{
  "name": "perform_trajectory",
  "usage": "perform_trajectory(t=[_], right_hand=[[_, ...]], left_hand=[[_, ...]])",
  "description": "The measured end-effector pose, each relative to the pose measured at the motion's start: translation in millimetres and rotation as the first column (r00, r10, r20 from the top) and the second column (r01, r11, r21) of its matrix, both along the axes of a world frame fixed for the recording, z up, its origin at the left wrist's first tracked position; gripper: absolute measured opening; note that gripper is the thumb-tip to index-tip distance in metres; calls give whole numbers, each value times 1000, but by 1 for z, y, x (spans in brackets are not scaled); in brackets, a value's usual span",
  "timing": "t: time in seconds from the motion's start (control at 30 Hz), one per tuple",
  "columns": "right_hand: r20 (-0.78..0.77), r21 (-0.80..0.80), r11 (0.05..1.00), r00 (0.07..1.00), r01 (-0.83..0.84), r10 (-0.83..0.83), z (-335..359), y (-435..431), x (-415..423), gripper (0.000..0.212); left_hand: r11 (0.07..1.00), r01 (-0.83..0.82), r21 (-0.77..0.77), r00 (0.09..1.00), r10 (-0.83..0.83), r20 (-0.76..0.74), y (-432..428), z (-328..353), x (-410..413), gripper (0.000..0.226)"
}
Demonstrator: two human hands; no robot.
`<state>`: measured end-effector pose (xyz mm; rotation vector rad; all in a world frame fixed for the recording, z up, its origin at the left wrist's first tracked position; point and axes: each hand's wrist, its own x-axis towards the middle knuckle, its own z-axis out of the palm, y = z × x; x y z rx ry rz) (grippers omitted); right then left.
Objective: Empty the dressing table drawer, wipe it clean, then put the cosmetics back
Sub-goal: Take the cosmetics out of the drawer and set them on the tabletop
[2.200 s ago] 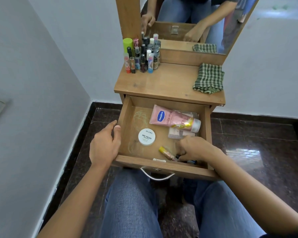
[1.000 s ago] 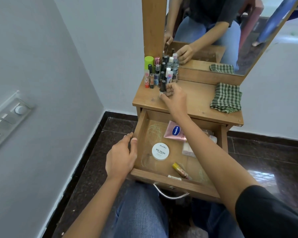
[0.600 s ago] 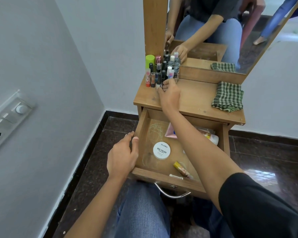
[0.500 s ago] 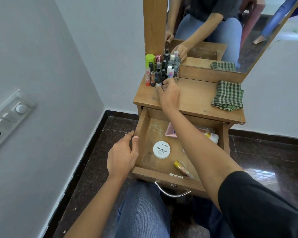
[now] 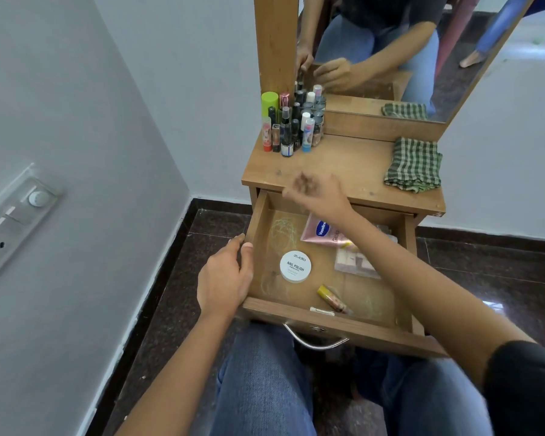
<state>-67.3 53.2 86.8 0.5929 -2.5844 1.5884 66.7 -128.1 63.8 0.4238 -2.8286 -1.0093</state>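
The wooden drawer (image 5: 334, 324) is pulled out over my knees. Inside lie a pink Vaseline tube (image 5: 323, 230), a white round nail polish jar (image 5: 295, 266), a clear packet (image 5: 354, 263), a yellow-capped tube (image 5: 332, 298) and a small white clip (image 5: 321, 310). Several small bottles and lipsticks (image 5: 291, 124) stand clustered at the table top's back left. My left hand (image 5: 225, 278) grips the drawer's left wall. My right hand (image 5: 320, 195) hovers blurred over the drawer's back edge, fingers apart, holding nothing.
A folded green checked cloth (image 5: 414, 165) lies on the right of the table top (image 5: 353, 171). The mirror (image 5: 400, 51) stands behind. A grey wall with a switch plate (image 5: 16, 221) is close on the left. Dark tiled floor surrounds the table.
My right hand set a small dark bottle among the cluster on the table top, let go, and has drawn back toward the drawer. My left hand stayed on the drawer's wall.
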Motion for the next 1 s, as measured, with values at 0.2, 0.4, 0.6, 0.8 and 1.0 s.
perform_trajectory(t=[0.2,0.4,0.6,0.8,1.0], right_hand=[[392,755,559,919,-342,34,-29,44,76,17],[299,878,397,954,-268,-18,-48,42,110,25],[189,925,332,982,-186,22,-57,38,114,31],[209,482,873,978,-82,-24,-18,42,89,17],[90,267,943,969,199,-229,44,36,27,25]], left_hand=[[1000,3,-7,1000,-3,-8,0,-1,0,42],[1000,4,-16,1000,-4,-19,1,0,1,42],[1000,4,-18,1000,-4,-20,1,1,1,42],[1000,3,-1,1000,-3,-10,1,3,1,39],[1000,-5,15,1000,5,11,1,4,2,38]])
